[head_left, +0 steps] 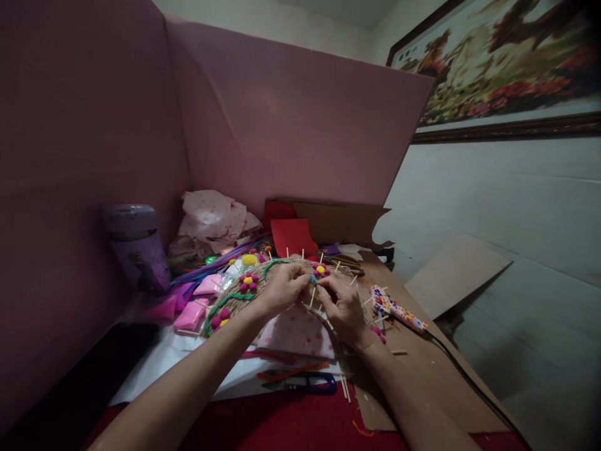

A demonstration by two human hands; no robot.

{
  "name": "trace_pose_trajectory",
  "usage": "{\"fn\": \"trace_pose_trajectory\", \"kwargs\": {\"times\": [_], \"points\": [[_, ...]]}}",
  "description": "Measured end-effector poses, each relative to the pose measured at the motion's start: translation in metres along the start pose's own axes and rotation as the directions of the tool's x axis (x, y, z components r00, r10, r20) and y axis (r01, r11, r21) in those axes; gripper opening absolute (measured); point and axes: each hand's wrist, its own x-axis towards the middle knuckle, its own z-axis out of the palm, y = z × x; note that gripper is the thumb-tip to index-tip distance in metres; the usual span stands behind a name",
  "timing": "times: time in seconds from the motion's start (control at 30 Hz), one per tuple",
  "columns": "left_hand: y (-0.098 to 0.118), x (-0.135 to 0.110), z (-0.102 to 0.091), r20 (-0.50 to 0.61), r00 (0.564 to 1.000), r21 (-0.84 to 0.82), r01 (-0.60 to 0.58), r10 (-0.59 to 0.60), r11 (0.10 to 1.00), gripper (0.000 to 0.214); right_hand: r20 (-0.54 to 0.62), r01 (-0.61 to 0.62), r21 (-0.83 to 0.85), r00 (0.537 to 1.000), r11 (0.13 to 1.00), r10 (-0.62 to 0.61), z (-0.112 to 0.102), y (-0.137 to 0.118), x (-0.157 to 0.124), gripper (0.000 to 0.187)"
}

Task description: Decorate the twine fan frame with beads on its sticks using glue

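Small blue pc (313,279) is pinched at ctr of frame b/w the fingertips of L hand (288,289) & R hand (344,307); both hands look closed on it, tho which one bears more of the grip can't be told. Twine-woven pc (239,306) is set at ctr of frame, partly hidden by L hand & forearm, w/ thin sticks (287,252) jutting out round its rim. Magenta flowers (248,281) w/ yellow ctrs & green strips (241,297) are seen on its face. Blue pc looks soft, so prob. best held lightly, by tips only, & turned a little at a time so it isn't squashed. Wrists & forearms should be kept off the woven face, so flowers aren't dented & sticks aren't bent. Floral-patterned glue gun (399,311) is laid on cardboard (441,376) at R of frame, near R forearm; its cord (464,369) is run toward lower R, so elbow is best kept clear of it. Blue-handled snips (323,383) are left at lower ctr, nr the table's red cover (263,419), blades pointed L, so sleeves/arms should be lowered there w/ care.
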Motion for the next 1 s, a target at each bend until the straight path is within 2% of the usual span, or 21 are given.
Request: {"fn": "trace_pose_trajectory", "kwargs": {"times": [0.1,0.17,0.23,0.33,0.4,0.5,0.6,0.7,0.77,0.87,1.0], "points": [[-0.005,0.001,0.004,-0.043,0.999,0.010,-0.008,0.009,1.000,0.018,0.035,0.052,-0.068,0.998,0.996,-0.050,0.005,0.000,-0.003,0.015],[-0.008,0.001,0.006,-0.095,0.992,0.132,-0.073,0.086,0.989,0.019,0.071,0.097,-0.115,0.993,0.989,-0.089,0.006,0.000,-0.004,0.015],[-0.010,0.000,0.007,-0.129,0.967,0.322,-0.169,0.220,0.931,0.018,0.119,0.159,-0.167,0.983,0.973,-0.140,0.006,0.001,-0.004,0.014],[-0.009,-0.002,0.004,-0.060,0.934,0.554,-0.261,0.351,0.790,0.018,0.180,0.251,-0.229,0.960,0.941,-0.212,0.000,0.001,-0.003,0.015],[-0.006,-0.003,0.001,0.017,0.940,0.589,-0.286,0.342,0.756,0.017,0.163,0.251,-0.220,0.962,0.943,-0.218,-0.004,0.002,-0.001,0.015],[0.000,-0.003,-0.004,0.118,0.965,0.456,-0.263,0.235,0.850,0.012,0.047,0.127,-0.082,0.991,0.989,-0.123,-0.007,0.003,0.002,0.014],[0.003,-0.003,-0.009,0.234,0.965,0.169,-0.160,0.118,0.972,0.012,-0.040,-0.032,0.139,0.998,0.990,0.038,-0.005,0.005,0.003,0.011],[-0.001,-0.002,-0.009,0.282,0.953,-0.061,-0.093,0.106,0.994,0.025,-0.051,-0.112,0.282,0.990,0.953,0.131,0.000,0.006,0.003,0.011],[-0.005,-0.003,-0.004,0.245,0.964,-0.159,-0.067,0.105,0.985,0.030,-0.065,-0.124,0.306,0.986,0.944,0.151,0.004,0.006,0.002,0.013],[-0.010,-0.004,0.008,0.134,0.987,-0.258,-0.048,0.085,0.965,0.032,-0.149,-0.113,0.269,0.976,0.956,0.158,0.008,0.002,-0.002,0.012],[-0.009,-0.006,0.023,-0.054,0.995,-0.285,-0.093,0.081,0.954,0.029,-0.221,-0.102,0.209,0.964,0.972,0.149,0.011,-0.008,-0.008,0.013]]}}
